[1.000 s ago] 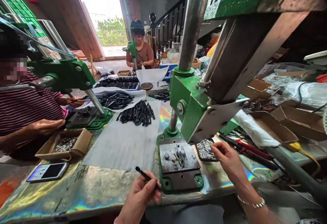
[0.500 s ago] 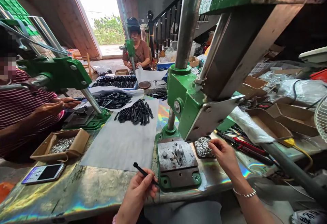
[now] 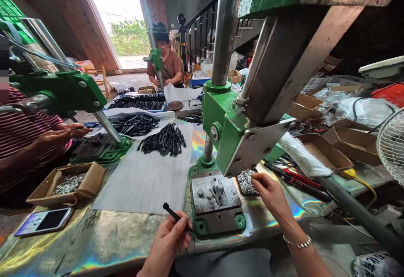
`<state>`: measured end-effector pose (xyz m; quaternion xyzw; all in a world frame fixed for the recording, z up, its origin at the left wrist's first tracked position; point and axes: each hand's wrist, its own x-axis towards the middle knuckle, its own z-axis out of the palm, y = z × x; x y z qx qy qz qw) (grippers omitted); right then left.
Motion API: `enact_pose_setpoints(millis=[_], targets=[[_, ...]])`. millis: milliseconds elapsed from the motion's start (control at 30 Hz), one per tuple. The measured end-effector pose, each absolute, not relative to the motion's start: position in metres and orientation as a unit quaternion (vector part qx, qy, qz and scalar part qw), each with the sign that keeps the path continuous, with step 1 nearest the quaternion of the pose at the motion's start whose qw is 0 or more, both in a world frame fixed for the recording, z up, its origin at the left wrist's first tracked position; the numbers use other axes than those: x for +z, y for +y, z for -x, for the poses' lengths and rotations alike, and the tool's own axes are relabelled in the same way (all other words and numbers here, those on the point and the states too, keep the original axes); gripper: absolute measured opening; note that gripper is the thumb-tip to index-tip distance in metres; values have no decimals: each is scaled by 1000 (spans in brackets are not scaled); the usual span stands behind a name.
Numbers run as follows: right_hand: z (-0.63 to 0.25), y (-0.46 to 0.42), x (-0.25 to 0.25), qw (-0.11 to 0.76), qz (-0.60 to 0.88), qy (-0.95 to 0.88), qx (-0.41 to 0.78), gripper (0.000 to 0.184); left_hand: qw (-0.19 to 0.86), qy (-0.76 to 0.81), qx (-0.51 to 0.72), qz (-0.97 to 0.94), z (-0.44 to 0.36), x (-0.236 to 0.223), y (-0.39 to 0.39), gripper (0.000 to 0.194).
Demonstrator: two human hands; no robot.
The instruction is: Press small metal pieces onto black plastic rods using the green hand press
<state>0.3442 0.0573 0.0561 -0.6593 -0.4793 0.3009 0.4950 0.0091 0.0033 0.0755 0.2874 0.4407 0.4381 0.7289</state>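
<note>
View has swung right; left hand (image 3: 168, 235) grips slim black stick (image 3: 171, 211); right hand (image 3: 269, 192) at silvery metal slivers (image 3: 245, 182), its hold unclear.

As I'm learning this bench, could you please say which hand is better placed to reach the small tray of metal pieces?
Probably the right hand: it is beside those metal pieces, while the left hand, holding a slim black part, is left of the green press.

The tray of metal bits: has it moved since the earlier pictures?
No: the tray keeps its place close beside the green press; the whole view has shifted.
</note>
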Motion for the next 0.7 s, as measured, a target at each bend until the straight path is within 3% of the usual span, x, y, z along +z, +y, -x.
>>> enact_pose_setpoints(millis=[467,700], targets=[[-233,-13,98,466,517,-460,551,21,789,387,432,-201,-26,83,5,31],[-202,-29,105,461,470,-460,596,21,807,366,436,-158,-30,91,2,30]])
